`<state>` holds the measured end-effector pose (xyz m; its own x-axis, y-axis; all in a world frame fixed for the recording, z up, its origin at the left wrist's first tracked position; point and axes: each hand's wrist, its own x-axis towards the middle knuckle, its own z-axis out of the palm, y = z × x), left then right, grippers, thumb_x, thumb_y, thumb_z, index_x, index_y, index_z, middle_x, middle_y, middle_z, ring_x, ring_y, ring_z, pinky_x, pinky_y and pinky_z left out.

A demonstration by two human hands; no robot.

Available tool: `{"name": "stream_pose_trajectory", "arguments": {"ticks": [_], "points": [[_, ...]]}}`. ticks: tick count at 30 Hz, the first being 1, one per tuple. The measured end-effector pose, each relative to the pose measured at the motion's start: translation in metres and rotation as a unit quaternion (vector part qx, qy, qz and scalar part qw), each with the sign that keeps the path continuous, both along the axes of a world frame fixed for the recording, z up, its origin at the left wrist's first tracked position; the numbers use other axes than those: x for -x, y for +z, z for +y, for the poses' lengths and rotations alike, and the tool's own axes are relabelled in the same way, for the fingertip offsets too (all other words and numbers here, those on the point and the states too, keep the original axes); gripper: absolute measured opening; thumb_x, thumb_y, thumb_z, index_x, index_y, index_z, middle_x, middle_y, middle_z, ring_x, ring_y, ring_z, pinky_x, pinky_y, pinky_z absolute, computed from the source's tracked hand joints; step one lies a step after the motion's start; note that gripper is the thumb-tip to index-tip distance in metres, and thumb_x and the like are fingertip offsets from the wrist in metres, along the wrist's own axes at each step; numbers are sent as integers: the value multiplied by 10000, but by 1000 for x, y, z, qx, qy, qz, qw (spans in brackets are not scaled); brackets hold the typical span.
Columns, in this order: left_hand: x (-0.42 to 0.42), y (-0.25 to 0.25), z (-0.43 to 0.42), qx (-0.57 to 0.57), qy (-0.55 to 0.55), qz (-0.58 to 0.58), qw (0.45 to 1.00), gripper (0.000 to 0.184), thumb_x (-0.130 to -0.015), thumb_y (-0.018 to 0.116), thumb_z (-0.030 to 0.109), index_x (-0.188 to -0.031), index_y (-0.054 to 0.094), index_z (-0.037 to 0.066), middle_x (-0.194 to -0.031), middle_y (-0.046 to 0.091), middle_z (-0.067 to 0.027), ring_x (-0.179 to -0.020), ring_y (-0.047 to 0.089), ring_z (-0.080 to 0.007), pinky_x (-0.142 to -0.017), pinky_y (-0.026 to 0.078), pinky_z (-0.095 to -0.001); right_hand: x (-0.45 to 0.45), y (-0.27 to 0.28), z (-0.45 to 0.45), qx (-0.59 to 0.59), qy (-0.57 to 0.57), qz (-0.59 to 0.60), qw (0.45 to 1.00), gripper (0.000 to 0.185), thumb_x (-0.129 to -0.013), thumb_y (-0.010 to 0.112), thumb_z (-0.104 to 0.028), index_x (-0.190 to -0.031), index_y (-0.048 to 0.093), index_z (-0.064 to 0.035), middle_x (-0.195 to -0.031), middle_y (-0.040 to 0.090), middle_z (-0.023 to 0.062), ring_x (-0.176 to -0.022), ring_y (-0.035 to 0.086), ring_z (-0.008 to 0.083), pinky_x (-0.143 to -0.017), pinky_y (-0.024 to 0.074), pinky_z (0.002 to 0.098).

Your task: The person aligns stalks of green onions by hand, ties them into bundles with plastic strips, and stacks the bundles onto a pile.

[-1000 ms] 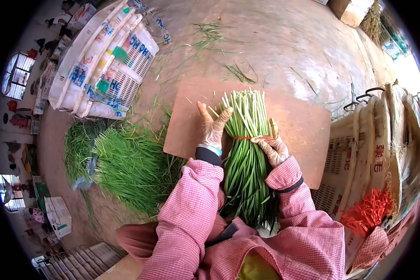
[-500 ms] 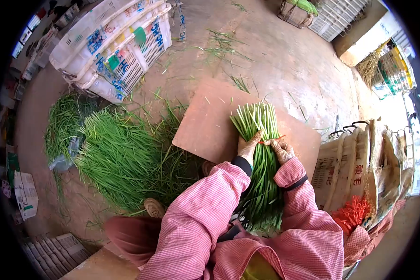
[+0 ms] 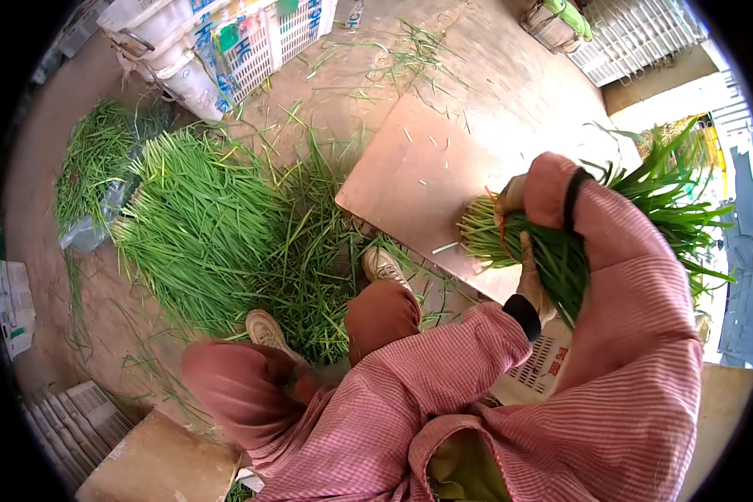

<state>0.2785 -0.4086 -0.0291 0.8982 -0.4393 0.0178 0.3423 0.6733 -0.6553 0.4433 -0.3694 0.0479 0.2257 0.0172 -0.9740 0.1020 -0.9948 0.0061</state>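
Observation:
A bundle of long green stalks tied with a red band lies tilted on its side at the right edge of a flat brown board. Its pale cut ends face left and its leaves spread to the right. My left hand, gloved, is closed on the near side of the bundle. My right hand, also gloved, grips it from above beside the band; the sleeve hides part of that hand. Short cut bits of stalk are scattered on the board.
A large pile of green stalks lies on the floor at the left, beside loose greens on plastic. White crates stand at the top left. My shoes are below the board. More crates are at the top right.
The bundle has turned from upright in view to lying sideways and has moved right, with both hands on it. My left hand, open a second ago, has closed on it. The view has shifted.

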Motion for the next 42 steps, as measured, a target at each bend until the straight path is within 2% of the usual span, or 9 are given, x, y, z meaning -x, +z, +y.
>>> {"name": "stream_pose_trajectory", "arguments": {"ticks": [19, 22, 24, 26, 28, 31, 35, 39, 42], "points": [[-34, 8, 15, -290, 43, -1, 956, 558, -791, 543, 499, -1113, 482, 47, -1052, 569, -77, -916, 551, -177, -795, 457, -326, -44, -45, -22, -284, 13, -44, 958, 246, -807, 571, -305, -919, 665, -107, -1214, 471, 131, -1119, 410, 282, -932, 317, 416], [-32, -39, 80, -624, -10, -104, 775, 487, -812, 558, 413, -1130, 483, 53, -1052, 569, -83, -910, 551, -197, -784, 451, -342, -32, -56, -1, -537, 106, -135, 826, 248, -805, 574, -312, -916, 666, -110, -1265, 445, 138, -1174, 384, 301, -968, 294, 433], [-18, -53, 153, -850, 13, -523, 65, 548, -629, 682, 357, -1037, 563, 11, -979, 598, -137, -895, 565, -247, -812, 419, -370, 11, -43, 1, -377, 282, -337, 816, 131, -760, 610, -274, -822, 683, -185, -1349, 354, 68, -1290, 189, 320, -1043, 120, 479], [-19, -3, 206, -807, -325, -490, -50, 568, -590, 661, 507, -923, 643, 47, -933, 619, -157, -906, 574, -284, -800, 439, -334, 45, -78, -15, -327, 284, -493, 755, 126, -744, 612, -274, -843, 668, -220, -1345, 362, 35, -1290, 196, 307, -1034, 137, 484], [-20, 21, 232, -932, -157, -326, -21, 572, -588, 701, 444, -1003, 612, 61, -974, 609, -141, -950, 560, -267, -834, 424, -337, 73, -111, -23, -369, 141, -628, 670, 139, -735, 602, -252, -865, 635, -216, -1299, 413, 38, -1273, 236, 288, -1005, 184, 490], [-51, 29, 215, -884, 23, -329, -332, 1142, -520, 688, 574, -1345, 152, -6, -1380, 214, -192, -1295, 158, -310, -1041, 89, -476, 115, -114, -24, -404, 19, -656, 637, 189, -704, 627, -132, -893, 631, -146, -922, 577, 66, -891, 517, 278, -754, 401, 414], [-98, 3, 184, -836, -274, -398, -261, 1397, -395, 693, 693, -1351, -34, -21, -1419, 43, -211, -1319, -20, -344, -1047, 27, -490, 143, -124, -29, -475, -98, -579, 655, 211, -715, 607, -87, -923, 628, -104, -709, 524, 82, -703, 515, 272, -592, 429, 354], [-98, -32, 174, -837, -326, -419, -133, 1323, -371, 769, 591, -1329, 135, -65, -1310, 323, -251, -1222, 341, -317, -989, 304, -387, 144, -126, -31, -480, -192, -536, 668, 157, -768, 580, -91, -919, 618, -74, -718, 563, 95, -653, 540, 261, -589, 443, 340], [-82, -41, 156, -848, -276, -394, -222, 1014, -487, 762, 469, -1236, 337, -66, -1080, 548, -182, -938, 569, -293, -801, 456, -350, 131, -149, -25, -504, -324, -451, 661, 114, -830, 544, -108, -878, 610, -29, -657, 552, 61, -576, 510, 169, -541, 416, 268]]}}
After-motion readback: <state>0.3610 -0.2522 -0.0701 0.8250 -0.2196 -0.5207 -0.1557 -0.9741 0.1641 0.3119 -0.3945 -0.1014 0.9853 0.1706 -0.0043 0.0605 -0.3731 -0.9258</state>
